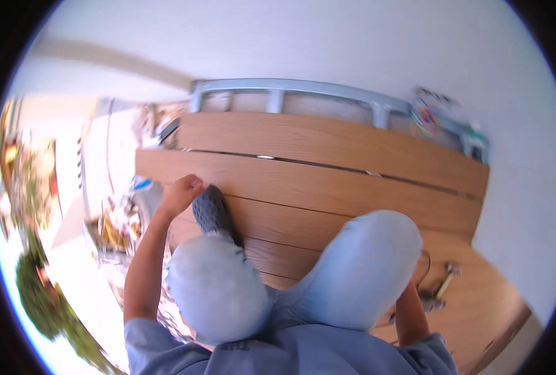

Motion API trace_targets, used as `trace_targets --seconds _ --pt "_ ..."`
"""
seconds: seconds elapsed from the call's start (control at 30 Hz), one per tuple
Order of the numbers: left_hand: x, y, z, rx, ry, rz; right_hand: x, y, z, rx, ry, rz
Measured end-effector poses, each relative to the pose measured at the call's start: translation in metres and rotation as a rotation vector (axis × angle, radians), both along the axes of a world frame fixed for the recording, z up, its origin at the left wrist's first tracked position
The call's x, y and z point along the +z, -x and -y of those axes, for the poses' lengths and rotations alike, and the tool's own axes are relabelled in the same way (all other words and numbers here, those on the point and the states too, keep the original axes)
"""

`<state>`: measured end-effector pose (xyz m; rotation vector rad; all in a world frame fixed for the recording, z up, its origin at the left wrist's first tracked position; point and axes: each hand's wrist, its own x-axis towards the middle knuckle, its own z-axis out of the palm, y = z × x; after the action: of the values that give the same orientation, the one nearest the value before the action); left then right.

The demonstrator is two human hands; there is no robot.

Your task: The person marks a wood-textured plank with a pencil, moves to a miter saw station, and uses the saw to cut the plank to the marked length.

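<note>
My left hand [181, 194] is beside the toe of my dark grey shoe [210, 211], over the left part of a brown wooden panel [303, 181]. Its fingers are curled together in a pinch. Whatever they hold, if anything, is too small to make out. My right arm [410, 315] goes down behind my right knee [384, 240], which hides that hand. The panel has long grooves, and a dark slot with several bright bits of metal runs across its far part. I squat over it with bent knees.
A light blue-grey metal frame [309, 85] runs along the panel's far side by a white wall. A colourful bundle [426, 120] and a small white-and-green container [475, 139] rest there. At right lies a tool with a yellowish shaft [443, 286]. Cluttered items [118, 225] stand at left.
</note>
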<state>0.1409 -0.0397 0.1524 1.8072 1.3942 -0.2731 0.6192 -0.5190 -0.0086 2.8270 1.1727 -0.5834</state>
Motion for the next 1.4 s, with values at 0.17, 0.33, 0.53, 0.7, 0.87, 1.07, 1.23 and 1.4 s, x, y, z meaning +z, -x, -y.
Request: trace_targets --seconds 0.17,0.33,0.53,0.7,0.87,1.07,1.23,1.4 --pt "0.002 0.117 -0.039 0.050 -0.162 -0.189 0.053 -0.013 -0.060 -0.058 -0.015 -0.292" --pt "-0.051 0.235 -0.130 0.084 -0.249 -0.204 0.135 -0.002 -0.216 -0.203 -0.211 -0.521" --pt "-0.172 0.248 -0.248 0.016 -0.359 -0.315 0.177 0.081 -0.422 0.325 -0.077 0.169" --pt "-0.240 0.238 -0.274 -0.108 -0.549 -0.350 0.124 0.238 -0.542 0.452 -0.043 -0.023" --pt "-0.250 0.208 -0.301 -0.171 -0.615 -0.325 0.068 0.325 -0.583 0.584 0.003 -0.084" --pt "-0.230 0.211 -0.301 -0.089 -0.583 -0.062 0.004 0.355 -0.576 0.427 -0.142 -0.064" --pt "-0.228 0.178 -0.272 0.337 -0.184 0.445 0.005 0.359 -0.583 0.444 -0.135 -0.072" --pt "-0.231 0.139 -0.262 0.527 0.178 0.553 0.005 0.361 -0.582 0.390 -0.148 -0.086"
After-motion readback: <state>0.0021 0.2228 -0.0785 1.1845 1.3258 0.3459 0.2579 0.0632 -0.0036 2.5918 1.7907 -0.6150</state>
